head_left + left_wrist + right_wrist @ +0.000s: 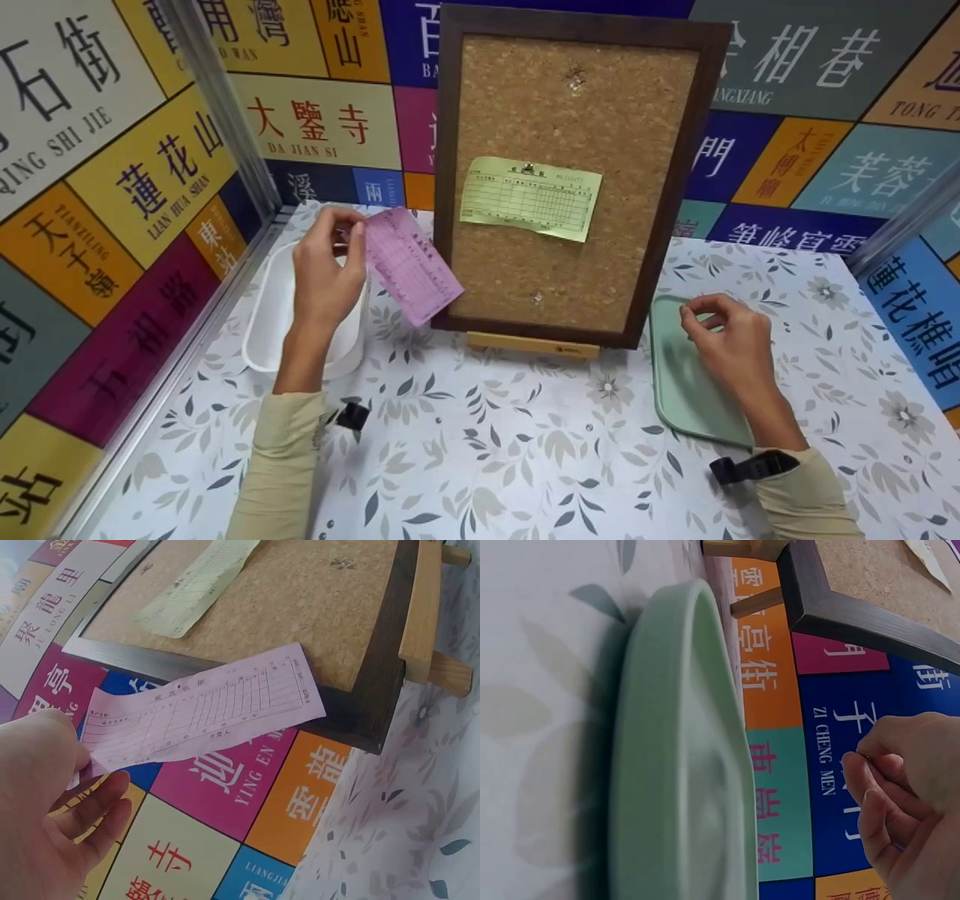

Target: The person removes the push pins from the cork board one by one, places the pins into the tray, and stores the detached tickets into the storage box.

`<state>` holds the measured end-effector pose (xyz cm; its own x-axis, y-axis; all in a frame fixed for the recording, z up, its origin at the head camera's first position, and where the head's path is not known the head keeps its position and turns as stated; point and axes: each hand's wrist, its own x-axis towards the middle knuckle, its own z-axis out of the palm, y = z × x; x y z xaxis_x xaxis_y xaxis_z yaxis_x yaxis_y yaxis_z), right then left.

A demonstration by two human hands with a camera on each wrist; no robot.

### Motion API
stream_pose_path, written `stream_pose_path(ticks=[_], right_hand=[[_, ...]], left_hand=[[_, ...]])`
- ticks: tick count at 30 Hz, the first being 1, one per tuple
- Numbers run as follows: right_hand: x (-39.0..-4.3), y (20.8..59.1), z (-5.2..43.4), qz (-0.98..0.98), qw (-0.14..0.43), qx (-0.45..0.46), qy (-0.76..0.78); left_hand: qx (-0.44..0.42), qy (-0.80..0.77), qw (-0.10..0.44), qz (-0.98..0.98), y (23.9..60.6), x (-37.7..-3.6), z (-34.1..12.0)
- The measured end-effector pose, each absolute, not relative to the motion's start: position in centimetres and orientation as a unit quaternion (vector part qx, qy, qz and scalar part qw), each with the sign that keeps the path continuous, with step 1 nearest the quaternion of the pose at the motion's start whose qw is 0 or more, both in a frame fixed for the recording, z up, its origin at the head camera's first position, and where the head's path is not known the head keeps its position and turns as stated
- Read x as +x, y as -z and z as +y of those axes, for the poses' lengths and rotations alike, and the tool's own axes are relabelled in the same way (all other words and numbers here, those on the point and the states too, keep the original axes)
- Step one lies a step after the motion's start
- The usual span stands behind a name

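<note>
My left hand pinches a pink printed form slip by one end, between thumb and fingers. The slip hangs tilted at the lower left edge of a framed cork board, and its far corner overlaps the frame in the head view. A green form slip is fixed near its top edge to the cork. Over a green tray my right hand has thumb and index fingertips together. A tiny pin-like thing seems to be between them, mostly hidden by the fingers.
A white plastic tub stands behind my left wrist. The board leans on a wooden easel. Small shiny fixings sit in the cork above and below the green slip. Walls with printed place names enclose the patterned tabletop.
</note>
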<state>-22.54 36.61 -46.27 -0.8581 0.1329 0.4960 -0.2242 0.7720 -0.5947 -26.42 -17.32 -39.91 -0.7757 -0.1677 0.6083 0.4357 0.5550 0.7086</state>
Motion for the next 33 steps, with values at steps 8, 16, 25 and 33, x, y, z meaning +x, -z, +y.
stream_pose_path(ticks=[8, 16, 25, 33], right_hand=[[-22.6, 46.6, 37.0, -0.914, 0.243, 0.023, -0.323], [-22.6, 47.2, 37.3, -0.93, 0.197, 0.009, -0.311], [-22.7, 47.6, 37.8, -0.944, 0.159, 0.02, -0.289], [-22.7, 48.2, 38.2, -0.955, 0.09, 0.023, -0.282]], left_hand=[[-0.05, 0.457, 0.321, -0.828, 39.8, -26.4, -18.8], [-0.015, 0.431, 0.311, -0.847, 40.3, -26.6, -20.3], [0.006, 0.369, 0.317, -0.874, 41.1, -27.0, -21.7], [0.062, 0.313, 0.257, -0.912, 41.7, -26.8, -23.1]])
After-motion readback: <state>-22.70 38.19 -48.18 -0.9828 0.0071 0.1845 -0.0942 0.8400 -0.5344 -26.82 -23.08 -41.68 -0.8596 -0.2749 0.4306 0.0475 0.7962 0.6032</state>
